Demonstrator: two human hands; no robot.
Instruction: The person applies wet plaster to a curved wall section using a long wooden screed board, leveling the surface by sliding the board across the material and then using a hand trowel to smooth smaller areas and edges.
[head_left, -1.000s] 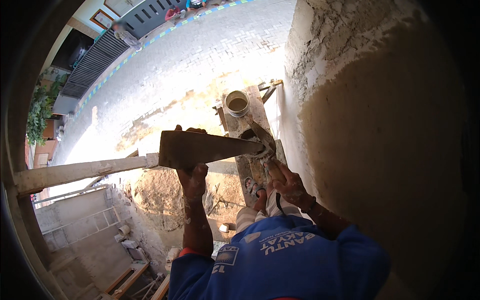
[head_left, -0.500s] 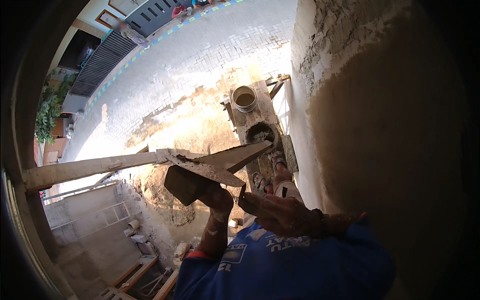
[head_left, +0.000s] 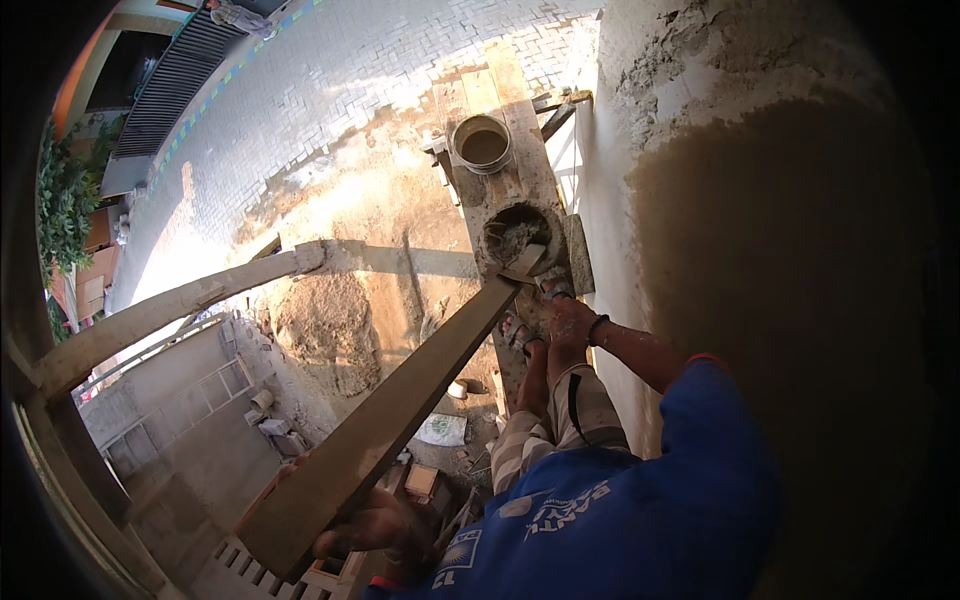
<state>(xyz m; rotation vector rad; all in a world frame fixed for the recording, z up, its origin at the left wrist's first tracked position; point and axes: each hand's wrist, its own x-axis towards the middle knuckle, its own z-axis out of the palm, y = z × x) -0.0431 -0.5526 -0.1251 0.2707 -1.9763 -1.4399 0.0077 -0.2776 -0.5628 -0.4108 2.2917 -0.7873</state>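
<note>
A long wooden board (head_left: pixel 385 425) slants from the lower left up toward the planks I stand on. My left hand (head_left: pixel 375 525) grips its near end, with fingers wrapped round the edge. Its far end reaches the near rim of a round tub of grey mortar (head_left: pixel 512 232). My right hand (head_left: pixel 572 322), reaching down just beside my feet, is closed on a trowel. The trowel's blade (head_left: pixel 526 262) lies at the tub's near rim, over the mortar; its handle is mostly hidden by the hand.
A bucket of murky liquid (head_left: pixel 482 146) stands farther along the plank scaffold (head_left: pixel 505 85). At the right rises a wall (head_left: pixel 760 300) with a dark, damp-looking patch. A concrete beam (head_left: pixel 190 310) crosses the left. Sandy ground lies far below; a person (head_left: pixel 238 16) is at the far gate.
My right hand has moved with the trowel from the board down to the mortar tub. My left hand has lowered the board toward the lower left. The view has tilted downward.
</note>
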